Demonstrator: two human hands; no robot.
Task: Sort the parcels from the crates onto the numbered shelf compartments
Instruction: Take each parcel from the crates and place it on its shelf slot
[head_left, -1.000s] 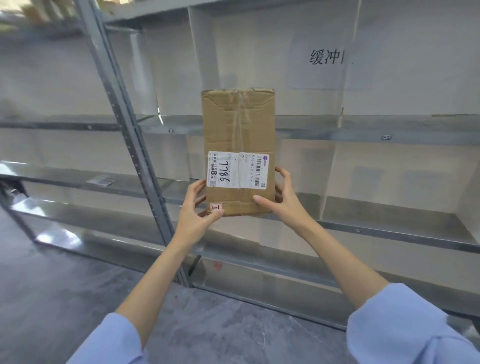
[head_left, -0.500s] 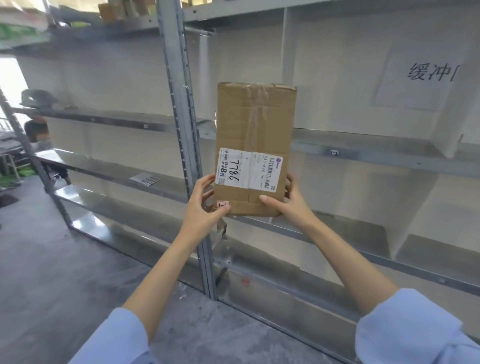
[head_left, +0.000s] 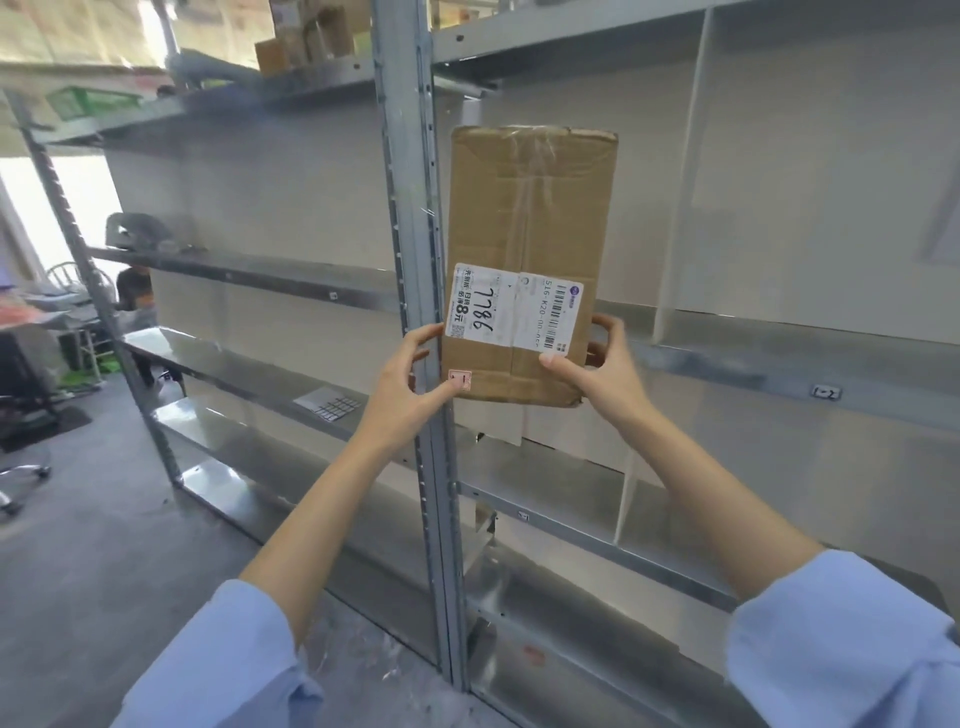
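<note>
At frame centre, both hands pinch the upright cardboard parcel (head_left: 530, 218) at its lower corners: left hand (head_left: 408, 384), right hand (head_left: 605, 371), before the metal shelf upright (head_left: 410, 208).

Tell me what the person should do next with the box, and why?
Probably move the parcel sideways toward a compartment. The left hand and right hand hold it upright in the air before the shelf post, label 7786 facing the camera, resting on no shelf yet. Which compartment matches, I cannot tell.
</note>
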